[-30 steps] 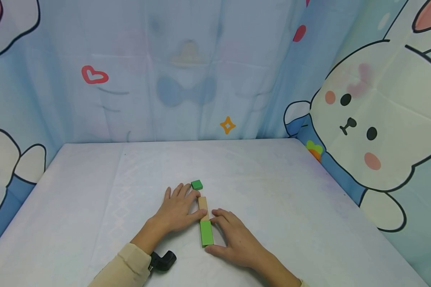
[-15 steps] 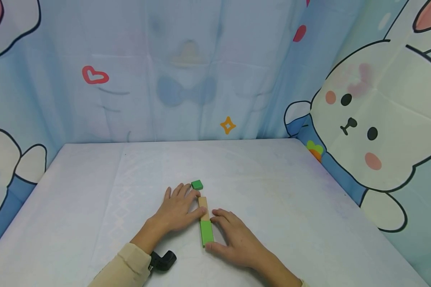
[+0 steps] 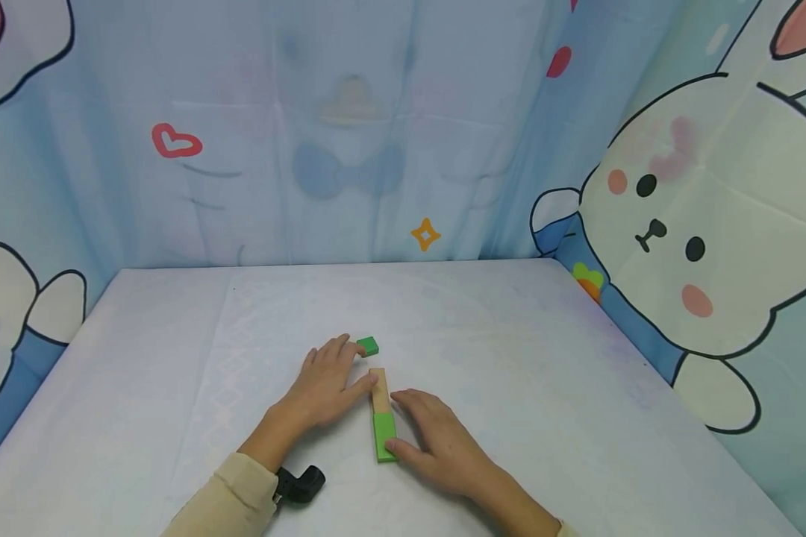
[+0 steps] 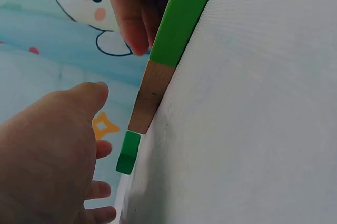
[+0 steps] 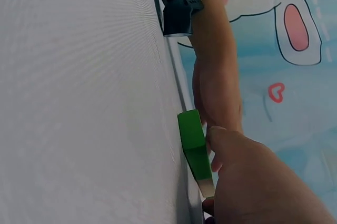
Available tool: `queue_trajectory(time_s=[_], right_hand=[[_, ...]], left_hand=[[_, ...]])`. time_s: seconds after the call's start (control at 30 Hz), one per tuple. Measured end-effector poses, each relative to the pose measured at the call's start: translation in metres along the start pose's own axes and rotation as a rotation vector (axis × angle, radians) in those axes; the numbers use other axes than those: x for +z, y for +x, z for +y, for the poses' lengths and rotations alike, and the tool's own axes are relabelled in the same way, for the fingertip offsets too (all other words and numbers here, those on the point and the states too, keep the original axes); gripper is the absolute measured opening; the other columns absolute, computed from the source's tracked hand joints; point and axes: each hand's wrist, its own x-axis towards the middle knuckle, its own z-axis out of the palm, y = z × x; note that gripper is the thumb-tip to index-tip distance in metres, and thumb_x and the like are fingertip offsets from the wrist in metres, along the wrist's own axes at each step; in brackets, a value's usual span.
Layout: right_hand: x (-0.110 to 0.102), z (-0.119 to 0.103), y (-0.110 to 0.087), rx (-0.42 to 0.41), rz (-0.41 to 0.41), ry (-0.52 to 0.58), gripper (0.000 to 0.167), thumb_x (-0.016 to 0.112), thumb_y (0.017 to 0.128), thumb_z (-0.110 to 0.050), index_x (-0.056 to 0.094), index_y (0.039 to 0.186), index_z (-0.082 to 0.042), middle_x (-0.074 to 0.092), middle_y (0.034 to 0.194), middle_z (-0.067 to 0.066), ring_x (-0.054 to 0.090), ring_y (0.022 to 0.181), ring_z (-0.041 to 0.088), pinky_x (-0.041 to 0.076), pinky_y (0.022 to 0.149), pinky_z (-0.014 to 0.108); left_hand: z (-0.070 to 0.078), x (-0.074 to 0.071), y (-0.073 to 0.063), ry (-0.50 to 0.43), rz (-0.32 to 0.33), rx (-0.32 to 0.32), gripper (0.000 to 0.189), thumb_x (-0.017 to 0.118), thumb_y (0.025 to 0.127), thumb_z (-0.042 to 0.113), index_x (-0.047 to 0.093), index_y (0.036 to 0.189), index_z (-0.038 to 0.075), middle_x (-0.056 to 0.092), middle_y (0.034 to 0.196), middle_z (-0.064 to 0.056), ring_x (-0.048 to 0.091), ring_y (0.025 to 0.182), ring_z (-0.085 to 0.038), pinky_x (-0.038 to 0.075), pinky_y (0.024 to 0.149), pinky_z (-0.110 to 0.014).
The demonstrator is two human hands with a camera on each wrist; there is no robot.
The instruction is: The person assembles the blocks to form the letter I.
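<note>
A light green block [image 3: 385, 438] and a plain wooden block [image 3: 379, 391] lie end to end on the table, the green one nearer me. Farther off, past a small gap in the head view, is a short dark green block [image 3: 368, 346]. My left hand [image 3: 322, 384] hovers left of the row with loosely spread fingers; the left wrist view shows its thumb apart from the wooden block. On the right side, my right hand [image 3: 446, 447] has its thumb at the light green block's near right edge. Its other fingers are loosely bent beside the row.
A white cloth covers the table [image 3: 544, 373]. Behind it hangs a blue curtain [image 3: 242, 186] printed with cartoon rabbits. A black wrist camera [image 3: 302, 485] sits on my left wrist, below the beige sleeve [image 3: 231, 496].
My left hand has drawn slightly left, its index finger leaving the wooden block's far end. The right thumb has slid up from the light green block's near end to its right edge.
</note>
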Motion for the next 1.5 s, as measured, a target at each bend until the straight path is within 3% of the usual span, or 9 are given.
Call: queue_trajectory(time_s=[0.27, 0.4, 0.6, 0.83, 1.5], right_hand=[[-0.003, -0.002, 0.007, 0.049, -0.035, 0.089, 0.070, 0.064, 0.097, -0.056, 0.046, 0.154, -0.020, 0.046, 0.158, 0.008, 0.041, 0.150, 0.031, 0.040, 0.118, 0.056], [-0.003, -0.002, 0.012, 0.035, -0.052, 0.114, 0.069, 0.064, 0.097, -0.056, 0.045, 0.155, -0.022, 0.043, 0.159, 0.007, 0.038, 0.151, 0.030, 0.039, 0.118, 0.057], [-0.003, 0.000, 0.014, 0.042, -0.056, 0.106, 0.065, 0.065, 0.099, -0.051, 0.047, 0.154, -0.023, 0.045, 0.158, 0.006, 0.038, 0.151, 0.030, 0.039, 0.118, 0.056], [-0.003, 0.001, 0.016, 0.055, -0.083, 0.135, 0.067, 0.065, 0.097, -0.054, 0.046, 0.155, -0.025, 0.045, 0.158, 0.007, 0.037, 0.152, 0.032, 0.039, 0.118, 0.058], [-0.002, -0.001, 0.017, 0.016, -0.055, 0.049, 0.061, 0.068, 0.096, -0.046, 0.054, 0.150, -0.019, 0.050, 0.153, 0.005, 0.040, 0.149, 0.028, 0.039, 0.119, 0.053]], left_hand=[[-0.007, -0.005, 0.002, 0.007, 0.022, -0.056, 0.063, 0.054, 0.103, 0.052, 0.043, 0.152, 0.014, 0.035, 0.164, -0.023, 0.030, 0.154, -0.042, 0.020, 0.121, -0.071], [-0.012, -0.007, 0.004, 0.037, 0.027, -0.068, 0.070, 0.055, 0.103, 0.051, 0.037, 0.159, 0.014, 0.036, 0.163, -0.023, 0.031, 0.153, -0.043, 0.020, 0.120, -0.072], [-0.012, -0.001, 0.009, 0.028, -0.005, -0.074, 0.072, 0.056, 0.103, 0.050, 0.036, 0.160, 0.012, 0.040, 0.161, -0.022, 0.031, 0.153, -0.046, 0.018, 0.121, -0.072], [-0.011, -0.001, 0.015, 0.049, -0.028, -0.091, 0.067, 0.055, 0.104, 0.049, 0.040, 0.158, 0.013, 0.046, 0.159, -0.015, 0.032, 0.153, -0.044, 0.018, 0.121, -0.072], [-0.014, -0.003, 0.030, 0.050, 0.043, -0.077, 0.052, 0.062, 0.102, 0.043, 0.058, 0.145, 0.014, 0.056, 0.150, -0.014, 0.043, 0.147, -0.037, 0.023, 0.119, -0.073]])
